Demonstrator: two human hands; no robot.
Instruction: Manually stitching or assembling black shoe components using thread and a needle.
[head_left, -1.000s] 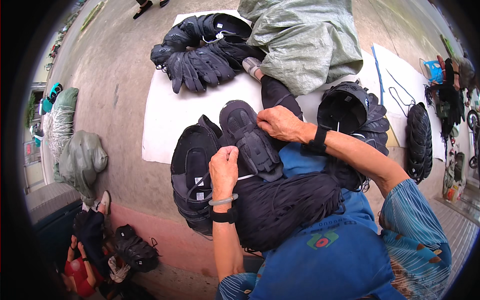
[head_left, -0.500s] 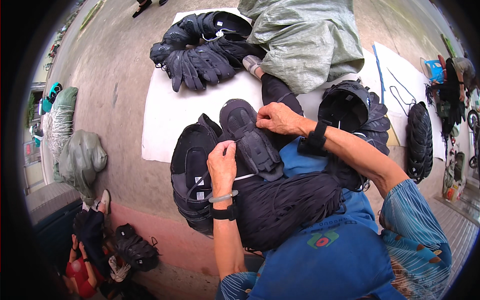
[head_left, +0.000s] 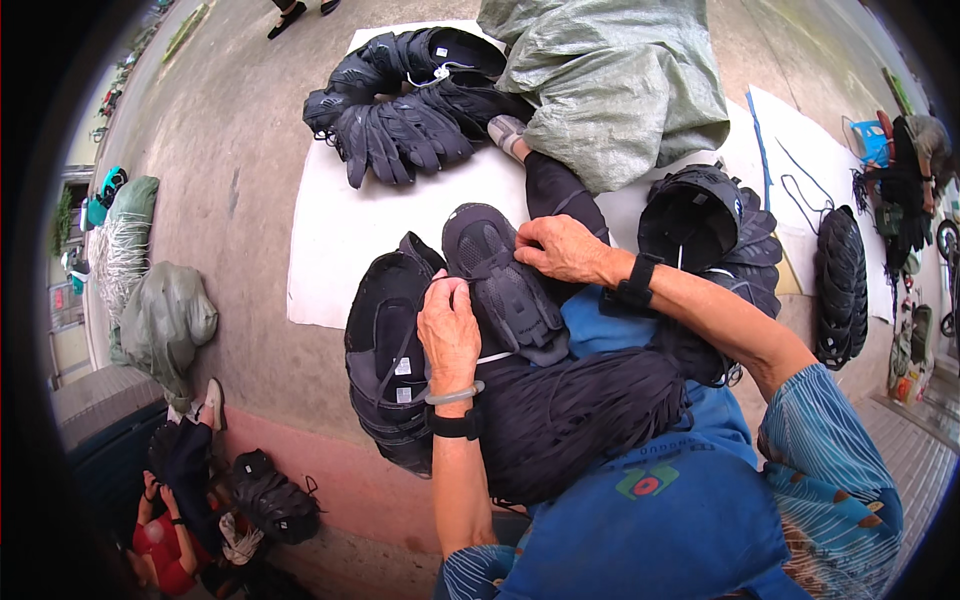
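A black shoe upper (head_left: 502, 285) with a mesh tongue lies across my lap, its toe pointing away from me. My left hand (head_left: 448, 330) is closed in a pinch on a thin black shoelace (head_left: 441, 279) at the upper's left side. My right hand (head_left: 565, 248) pinches the upper's right edge; its fingertips hide whether a lace is held there too. Left of my left hand, a stack of nested black uppers (head_left: 385, 330) shows an open inner side with white labels. A thick bundle of black laces (head_left: 580, 415) rests on my blue apron (head_left: 640, 520).
Nested black uppers form a curved row (head_left: 400, 125) on a white sheet (head_left: 330, 255), beside a grey-green sack (head_left: 620, 90). More uppers (head_left: 700, 220) sit beyond my right forearm, and another row (head_left: 840, 285) lies further right. A person in red (head_left: 165, 540) sits at lower left.
My left hand has shifted slightly and its pinch on the lace has moved a little left and up. My right hand stays at the upper's edge. The view has drifted slightly.
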